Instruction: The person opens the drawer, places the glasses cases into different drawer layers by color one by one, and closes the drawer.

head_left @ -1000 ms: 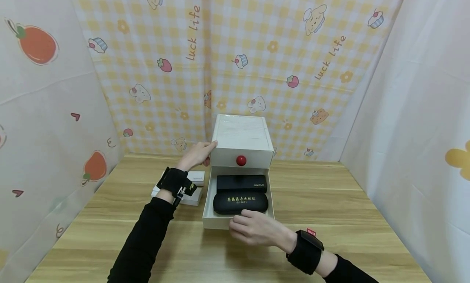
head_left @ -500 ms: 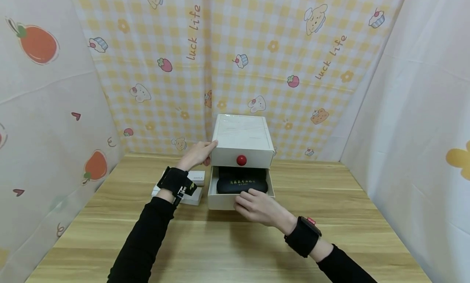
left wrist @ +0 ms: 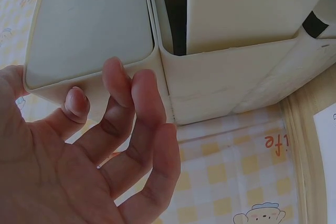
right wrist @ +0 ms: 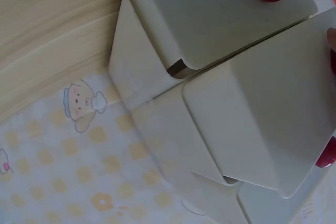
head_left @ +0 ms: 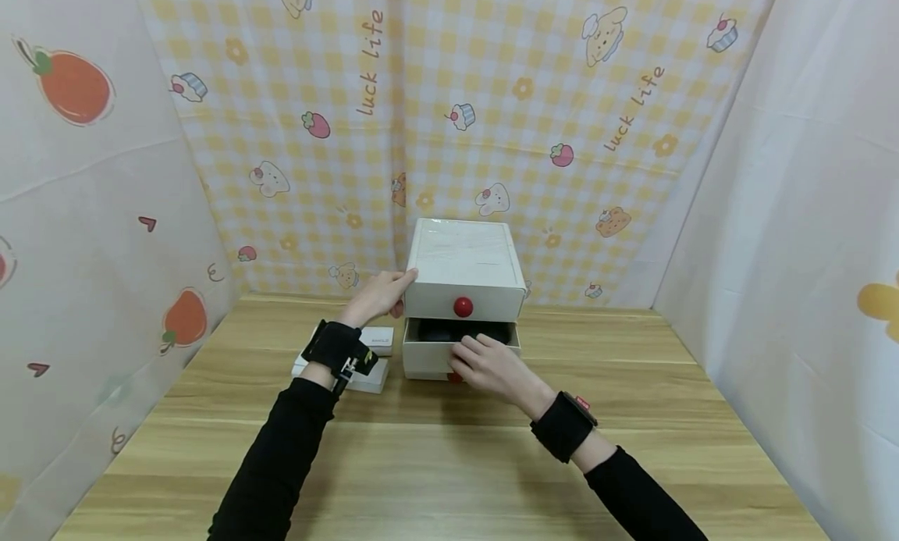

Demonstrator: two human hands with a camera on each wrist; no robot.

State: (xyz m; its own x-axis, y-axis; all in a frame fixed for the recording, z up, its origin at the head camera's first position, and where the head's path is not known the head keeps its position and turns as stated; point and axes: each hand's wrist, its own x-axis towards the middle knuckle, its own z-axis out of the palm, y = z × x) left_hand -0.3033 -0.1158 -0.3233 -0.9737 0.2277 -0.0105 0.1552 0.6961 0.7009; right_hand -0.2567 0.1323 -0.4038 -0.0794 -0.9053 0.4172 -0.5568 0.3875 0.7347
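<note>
Drawer front | nearward, longest crosswise | right hand curled, hold unclear | left hand slack against cabinet

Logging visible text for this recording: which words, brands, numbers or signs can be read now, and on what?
"luck life": twice on the checked curtain, head view.
"ife": upside down on that curtain, left wrist view.
Too small to read: print on the small white box, head view.
Too small to read: marks on the red tag of the right wrist strap, head view.
No number can be read.
</note>
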